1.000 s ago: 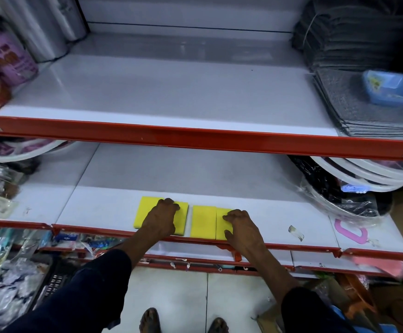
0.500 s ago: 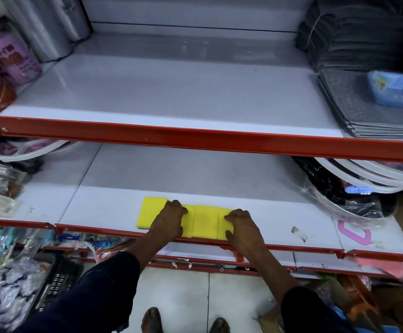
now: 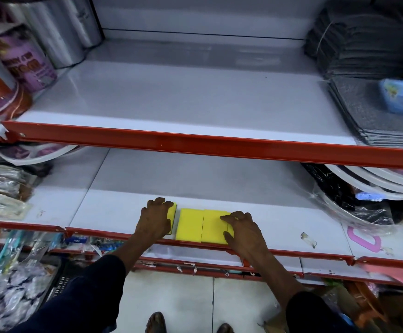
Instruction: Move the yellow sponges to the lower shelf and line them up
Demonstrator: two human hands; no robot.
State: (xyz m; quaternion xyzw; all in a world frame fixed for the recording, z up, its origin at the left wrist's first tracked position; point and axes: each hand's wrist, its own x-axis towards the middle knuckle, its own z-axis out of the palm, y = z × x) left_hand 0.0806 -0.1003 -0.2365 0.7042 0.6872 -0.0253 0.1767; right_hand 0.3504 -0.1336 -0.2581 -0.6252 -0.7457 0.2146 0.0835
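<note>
Several yellow sponges lie in a row at the front of the lower shelf (image 3: 123,207), just behind its red edge. My left hand (image 3: 155,221) lies over the leftmost sponge (image 3: 172,217), of which only a narrow strip with a dark side shows. A small gap separates it from the two middle sponges (image 3: 189,224) (image 3: 213,225), which touch each other. My right hand (image 3: 242,233) presses on the rightmost sponge (image 3: 230,230), which is mostly hidden under the fingers.
The upper shelf (image 3: 195,97) holds grey mats (image 3: 373,111) and a blue tub (image 3: 402,96) at the right, and cans and foil rolls (image 3: 59,32) at the left. Wrapped plates (image 3: 354,198) sit at the lower shelf's right, packaged goods (image 3: 1,191) at its left.
My left hand has slid the leftmost sponge to the right, closer to the row, and now covers most of it. My right hand has stayed on the right end.
</note>
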